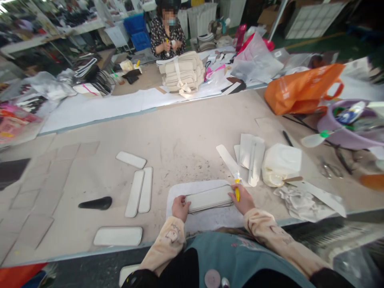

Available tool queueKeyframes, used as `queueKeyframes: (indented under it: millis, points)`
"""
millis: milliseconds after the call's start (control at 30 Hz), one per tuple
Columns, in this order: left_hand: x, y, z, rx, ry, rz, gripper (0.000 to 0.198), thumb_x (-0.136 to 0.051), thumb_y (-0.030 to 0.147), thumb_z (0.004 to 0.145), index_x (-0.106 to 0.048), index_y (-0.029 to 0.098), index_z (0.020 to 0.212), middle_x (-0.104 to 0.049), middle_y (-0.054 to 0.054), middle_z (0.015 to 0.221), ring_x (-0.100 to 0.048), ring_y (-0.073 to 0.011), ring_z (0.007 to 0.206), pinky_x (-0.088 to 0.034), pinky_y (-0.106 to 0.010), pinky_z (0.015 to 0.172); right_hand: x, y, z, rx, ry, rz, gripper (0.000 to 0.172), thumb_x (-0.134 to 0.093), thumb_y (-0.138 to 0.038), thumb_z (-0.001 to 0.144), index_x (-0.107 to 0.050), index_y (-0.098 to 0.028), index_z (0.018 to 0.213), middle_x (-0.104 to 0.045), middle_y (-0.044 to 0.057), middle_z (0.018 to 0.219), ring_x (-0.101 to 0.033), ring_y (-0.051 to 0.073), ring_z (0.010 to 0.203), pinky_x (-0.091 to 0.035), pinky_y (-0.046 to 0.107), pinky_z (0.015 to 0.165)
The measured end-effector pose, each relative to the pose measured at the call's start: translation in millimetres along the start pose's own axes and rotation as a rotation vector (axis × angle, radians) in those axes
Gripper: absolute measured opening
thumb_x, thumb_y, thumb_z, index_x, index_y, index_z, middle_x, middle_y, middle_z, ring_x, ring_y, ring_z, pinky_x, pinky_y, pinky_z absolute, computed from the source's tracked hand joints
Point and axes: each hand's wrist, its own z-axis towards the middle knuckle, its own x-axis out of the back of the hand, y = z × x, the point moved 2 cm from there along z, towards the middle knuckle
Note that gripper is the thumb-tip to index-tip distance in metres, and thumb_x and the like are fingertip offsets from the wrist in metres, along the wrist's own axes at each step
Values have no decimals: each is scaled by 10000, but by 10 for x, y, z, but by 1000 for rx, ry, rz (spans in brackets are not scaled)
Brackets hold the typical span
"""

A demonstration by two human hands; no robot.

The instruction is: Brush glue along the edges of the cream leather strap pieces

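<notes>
A stack of long white panels with dark edges (210,198) lies between my hands on a white sheet (180,188). My left hand (180,209) grips the stack's left end, thumb on top. At the other end, my right hand (242,200) pinches the stack and also holds a small yellow-handled brush (237,193), its pale head pointing away from me. Similar rounded white panels lie to the left: two side by side (145,190), one beyond them (131,159) and one near the front edge (118,236).
Right of my hands stand a white plastic container (280,162) and white strips (252,156), with crumpled cloth (303,200) nearby. A black tool (96,203) lies left. Farther off are an orange bag (300,90), a purple basin (345,132), a tied bundle (183,74) and a seated co-worker (156,34).
</notes>
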Motion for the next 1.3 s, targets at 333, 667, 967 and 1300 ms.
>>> queueKeyframes:
  millis: [333,667,967,1300]
  points:
    - [6,41,-43,53,49,-75,155,-659,185,642,-579,173,775,-568,-11,777,-542,-145,709,-410,-272,709,21,1,77,-87,-65,72,270,-566,-329,720,-456,-244,952,-614,16,892,-614,244,838,-463,391,760]
    - [420,448,-309,108,-58,-1046,324,-758,197,535,-572,166,798,-613,34,675,-559,-104,612,-406,-200,573,323,-286,-81,-60,-50,419,311,-648,-306,696,-465,-237,937,-540,-31,764,-548,152,636,-473,312,656]
    - [883,1268,-447,81,-21,-1836,269,-710,284,720,-628,160,944,-702,-53,915,-649,-175,870,-505,-306,816,744,-1041,-168,-179,-13,1078,515,-809,-267,565,-452,-271,936,-590,-3,992,-578,152,905,-497,194,681]
    - [865,1544,-622,149,81,-1769,47,-579,151,829,-621,131,832,-713,-79,846,-673,-140,713,-553,-254,718,1062,-1115,-313,-133,-8,960,491,-813,-333,552,-477,-255,901,-574,-40,782,-569,136,674,-506,198,577]
